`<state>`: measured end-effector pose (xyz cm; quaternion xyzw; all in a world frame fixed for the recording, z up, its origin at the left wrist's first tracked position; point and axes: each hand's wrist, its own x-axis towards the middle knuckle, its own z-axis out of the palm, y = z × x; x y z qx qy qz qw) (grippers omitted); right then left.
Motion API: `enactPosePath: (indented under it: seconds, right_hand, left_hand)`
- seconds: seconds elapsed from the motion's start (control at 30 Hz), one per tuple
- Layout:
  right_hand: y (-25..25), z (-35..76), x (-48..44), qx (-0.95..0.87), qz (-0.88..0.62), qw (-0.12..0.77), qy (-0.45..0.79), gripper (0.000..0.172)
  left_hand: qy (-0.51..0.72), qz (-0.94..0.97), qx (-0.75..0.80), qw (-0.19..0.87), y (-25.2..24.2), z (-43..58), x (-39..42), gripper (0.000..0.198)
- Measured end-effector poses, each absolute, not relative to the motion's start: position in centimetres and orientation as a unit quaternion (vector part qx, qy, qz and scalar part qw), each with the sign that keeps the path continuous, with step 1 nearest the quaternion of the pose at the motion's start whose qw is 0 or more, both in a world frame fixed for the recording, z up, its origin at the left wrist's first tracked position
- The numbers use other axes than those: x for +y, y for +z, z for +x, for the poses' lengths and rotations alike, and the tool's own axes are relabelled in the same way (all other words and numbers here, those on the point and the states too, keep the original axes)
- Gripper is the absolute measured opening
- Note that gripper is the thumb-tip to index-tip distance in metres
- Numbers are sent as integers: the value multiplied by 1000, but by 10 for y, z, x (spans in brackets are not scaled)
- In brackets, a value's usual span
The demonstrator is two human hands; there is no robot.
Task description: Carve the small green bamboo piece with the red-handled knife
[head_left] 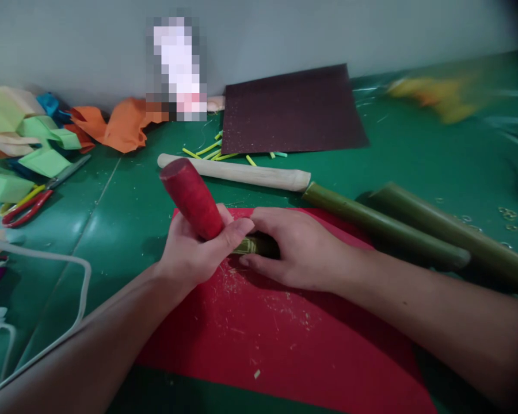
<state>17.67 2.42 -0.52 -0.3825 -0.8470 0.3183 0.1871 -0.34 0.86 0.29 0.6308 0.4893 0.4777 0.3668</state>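
My left hand (194, 250) is closed around a thick red handle (190, 195) that sticks up and away to the left. My right hand (296, 247) lies curled over a short green bamboo piece (259, 246), whose frayed pale end shows between the two hands. Both hands rest over a red sheet (276, 339) on the green table, scattered with fine shavings. What the handle ends in is hidden under my fingers.
Behind the hands lies a partly peeled bamboo pole (250, 172), with a thicker green bamboo (449, 230) to its right. A dark sandpaper sheet (291, 109) sits at the back. Red-handled scissors (30, 201), coloured paper scraps (26, 138) and a white cable (69, 270) occupy the left.
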Motion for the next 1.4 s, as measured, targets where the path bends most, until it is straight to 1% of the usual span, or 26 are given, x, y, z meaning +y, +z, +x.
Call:
enactPosePath:
  seconds: [0.17,0.23,0.3,0.43,0.53,0.6,0.87,1.03,1.13,1.2,1.27,1.4]
  right_hand:
    - [-7,177,25,-845,-389,185,318,25]
    - [-8,177,26,-847,-385,186,316,27]
    - [-8,177,26,-850,-382,184,311,27]
    - [-6,176,25,-854,-389,176,299,25]
    - [-4,176,25,-849,-387,177,314,26]
    - [-3,176,24,-847,-385,177,322,27]
    - [-5,177,24,-847,-387,175,320,25]
    - [-6,177,25,-849,-384,176,316,26]
    - [-5,176,25,-856,-384,162,307,29]
    - [-4,176,24,-857,-390,151,301,31]
    - [-3,175,24,-855,-392,150,305,31]
    - [-2,175,23,-849,-388,157,321,28]
  left_hand:
    - [478,607,527,353,4,-1,8,26]
    - [492,601,532,337,4,0,8,24]
    - [516,576,533,344,3,1,10,23]
    - [545,526,534,375,1,1,13,34]
    - [539,560,507,371,1,-1,11,45]
    - [528,577,499,372,0,-2,9,47]
    - [475,627,505,355,3,-3,9,33]
    - [480,615,536,322,4,2,8,27]
    - [503,593,553,299,3,4,10,25]
    - [511,577,560,304,3,4,11,22]
    - [514,575,551,319,2,2,12,26]
    - [507,591,516,358,0,-4,10,39]
